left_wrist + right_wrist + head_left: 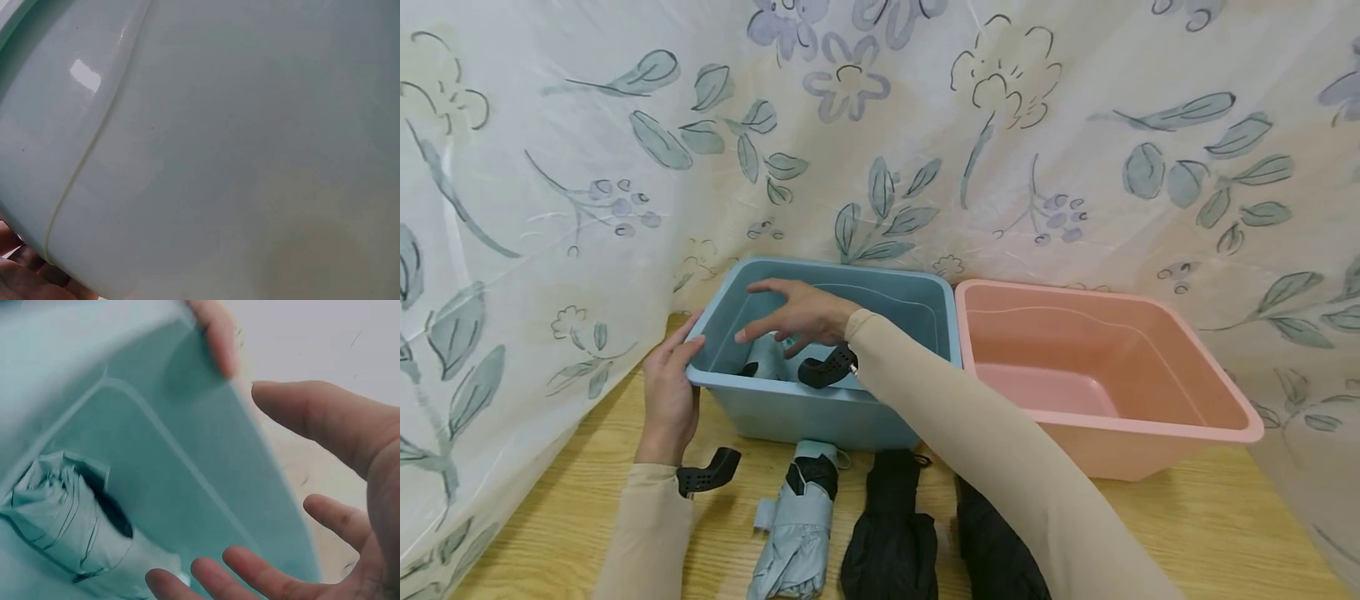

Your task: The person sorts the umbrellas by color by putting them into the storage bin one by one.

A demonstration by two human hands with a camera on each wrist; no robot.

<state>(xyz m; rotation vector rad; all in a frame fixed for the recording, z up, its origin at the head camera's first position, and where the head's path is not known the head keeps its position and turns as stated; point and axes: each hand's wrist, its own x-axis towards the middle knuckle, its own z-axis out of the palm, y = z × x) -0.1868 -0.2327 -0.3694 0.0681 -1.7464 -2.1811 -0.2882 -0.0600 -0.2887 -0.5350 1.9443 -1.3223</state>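
Observation:
My left hand (670, 400) grips the rim at the left end of a blue plastic bin (820, 408). Over the inside of that bin hovers my right hand (805, 315), its fingers spread and holding nothing. Below it, a folded light blue umbrella (81, 531) lies on the bin floor near the left end, partly hidden by the right hand in the head view. The right wrist view shows the right hand's spread thumb and fingers apart from the umbrella's bundled cloth. In the left wrist view, the bin's smooth wall (206, 150) fills most of the picture, with fingertips at the lower left.
A pink bin (1150, 429) stands right beside the blue one. In front lie a folded light blue umbrella (797, 533), a black umbrella (891, 542) and another black bundle (996, 542), partly covered by the right arm. Floral cloth (925, 150) hangs behind the wooden table (1217, 517).

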